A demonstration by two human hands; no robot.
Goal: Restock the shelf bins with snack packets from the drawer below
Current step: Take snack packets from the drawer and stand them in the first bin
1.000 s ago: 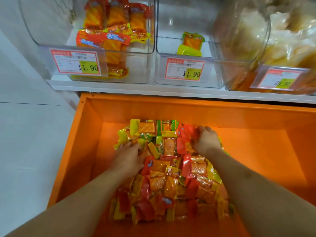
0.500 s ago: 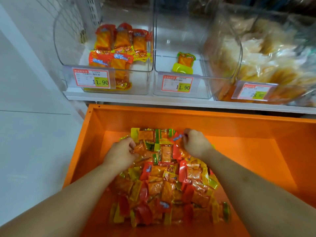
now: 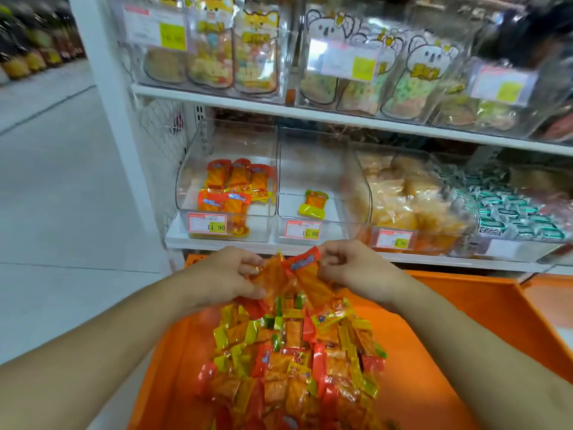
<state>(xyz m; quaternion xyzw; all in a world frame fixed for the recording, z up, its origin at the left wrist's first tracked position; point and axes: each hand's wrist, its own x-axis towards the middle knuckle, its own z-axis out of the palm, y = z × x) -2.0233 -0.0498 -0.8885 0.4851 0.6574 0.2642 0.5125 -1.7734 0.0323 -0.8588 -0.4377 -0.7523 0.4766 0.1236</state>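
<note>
The orange drawer (image 3: 465, 305) stands open below the shelf bins (image 3: 228, 212), giving access to the snack packets (image 3: 294, 352). The left hand (image 3: 226, 277) and right hand (image 3: 350, 268) each clutch packets, raised toward the sparsely stocked bins for restocking.

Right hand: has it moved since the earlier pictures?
Yes. The right hand has risen from the packet pile in the drawer toward the shelf edge, gripping packets.
</note>
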